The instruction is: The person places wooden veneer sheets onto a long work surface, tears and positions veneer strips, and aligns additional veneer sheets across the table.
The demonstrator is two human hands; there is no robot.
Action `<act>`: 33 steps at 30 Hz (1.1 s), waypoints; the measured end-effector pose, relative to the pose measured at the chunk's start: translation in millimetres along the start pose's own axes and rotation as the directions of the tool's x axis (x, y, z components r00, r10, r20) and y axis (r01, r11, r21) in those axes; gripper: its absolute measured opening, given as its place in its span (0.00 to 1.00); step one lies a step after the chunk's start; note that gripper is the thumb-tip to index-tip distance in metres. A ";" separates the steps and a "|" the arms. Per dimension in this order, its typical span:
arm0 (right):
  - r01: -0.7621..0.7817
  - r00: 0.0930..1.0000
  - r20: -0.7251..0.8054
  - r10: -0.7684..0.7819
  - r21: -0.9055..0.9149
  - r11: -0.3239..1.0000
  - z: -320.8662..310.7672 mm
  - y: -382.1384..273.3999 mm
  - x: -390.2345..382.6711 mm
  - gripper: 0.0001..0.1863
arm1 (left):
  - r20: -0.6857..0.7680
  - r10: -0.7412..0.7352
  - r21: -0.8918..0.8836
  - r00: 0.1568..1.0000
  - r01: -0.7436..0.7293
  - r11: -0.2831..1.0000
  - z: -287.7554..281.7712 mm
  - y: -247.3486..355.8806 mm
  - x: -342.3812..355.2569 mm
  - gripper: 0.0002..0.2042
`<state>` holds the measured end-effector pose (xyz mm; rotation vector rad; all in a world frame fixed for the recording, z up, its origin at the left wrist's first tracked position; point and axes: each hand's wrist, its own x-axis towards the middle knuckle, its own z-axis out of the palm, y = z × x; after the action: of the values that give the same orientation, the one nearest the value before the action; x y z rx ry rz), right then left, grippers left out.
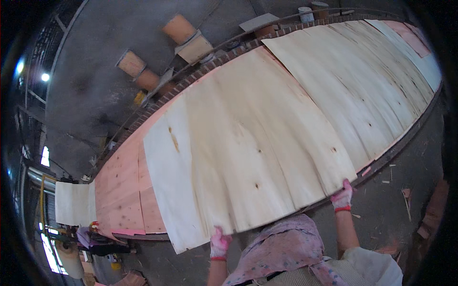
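Observation:
A pale wood veneer sheet (248, 143) lies over pink sheets (119, 190) on a long bench, its near edge toward me. My left hand (220, 243), in a pink-stained glove, grips that edge left of centre. My right hand (342, 195), gloved alike with a red cuff, holds the same edge at the sheet's near right corner. A streaked pale veneer sheet (362, 90) lies to the right. A pink patterned headscarf (279, 243) shows low between my arms.
A brick edging (195, 76) and rail run behind the bench, with boxes (193, 47) and pails (305, 14) beyond. At the left end are another pale sheet (71, 202) and a person in purple (88, 238). Wood scraps (406, 202) litter the floor at right.

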<state>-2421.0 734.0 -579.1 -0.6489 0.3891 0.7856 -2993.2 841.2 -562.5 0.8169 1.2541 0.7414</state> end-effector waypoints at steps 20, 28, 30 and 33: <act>-0.090 0.991 -0.100 0.092 0.028 0.996 -40.8 -13.5 41.5 0.27 | -0.330 0.290 0.206 0.898 -0.232 0.951 185.9 170.6 -89.4 0.06; -0.165 0.984 -0.039 0.174 0.166 0.972 -25.4 1.6 48.5 0.25 | -0.174 0.151 0.132 0.973 -0.129 0.983 129.5 126.1 -31.6 0.15; -0.160 0.984 -0.041 0.171 0.186 0.969 -21.6 4.8 70.3 0.25 | -0.230 0.093 -0.041 0.969 -0.105 0.994 153.7 128.7 -6.5 0.15; -0.165 0.980 -0.075 0.185 0.219 0.962 -4.2 11.5 61.0 0.24 | -0.158 -0.024 -0.349 0.987 -0.034 0.936 113.3 112.0 27.3 0.10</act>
<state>-2390.2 769.3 -620.1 -0.4560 0.6154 0.8694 -2881.3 909.0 -467.5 0.4742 1.2141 1.0176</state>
